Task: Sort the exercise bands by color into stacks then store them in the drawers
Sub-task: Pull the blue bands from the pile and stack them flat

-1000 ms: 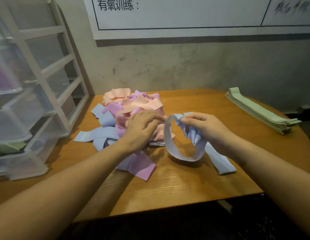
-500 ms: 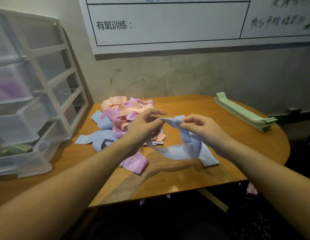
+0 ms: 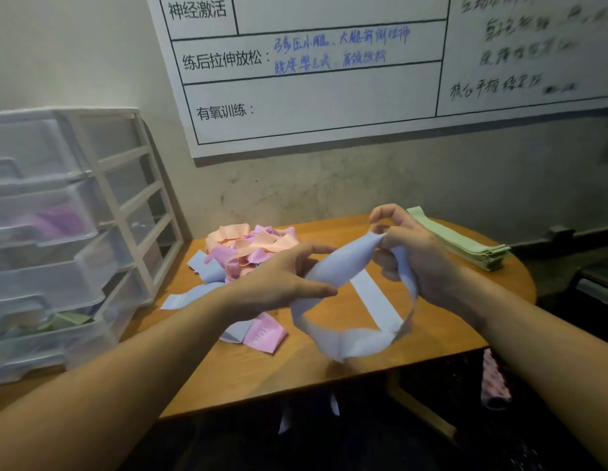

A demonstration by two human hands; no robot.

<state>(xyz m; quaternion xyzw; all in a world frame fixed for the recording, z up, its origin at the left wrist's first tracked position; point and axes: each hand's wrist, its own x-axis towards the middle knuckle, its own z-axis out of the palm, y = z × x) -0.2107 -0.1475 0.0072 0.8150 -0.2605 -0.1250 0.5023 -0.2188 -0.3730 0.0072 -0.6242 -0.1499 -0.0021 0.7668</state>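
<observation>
A pale blue exercise band (image 3: 347, 338) hangs in a loop above the wooden table (image 3: 330, 379). My left hand (image 3: 282, 283) grips its left part between thumb and fingers. My right hand (image 3: 415, 260) pinches its upper end. Another pale blue band (image 3: 374, 297) lies flat on the table under the loop. A mixed pile of pink, peach and blue bands (image 3: 248, 256) sits at the table's back left. A neat stack of green bands (image 3: 462, 243) lies at the back right. The clear plastic drawer unit (image 3: 58, 239) stands at the left.
One drawer holds purple bands (image 3: 54, 222), and a lower one holds green bands (image 3: 68, 321). A whiteboard (image 3: 330, 79) with writing hangs on the wall behind. A pink band (image 3: 265, 334) lies near the front of the pile. Dark floor lies below the table's front edge.
Both hands have lifted the blue band higher off the table and pulled it apart into a wider loop. The camera has tilted upward, showing more of the whiteboard.
</observation>
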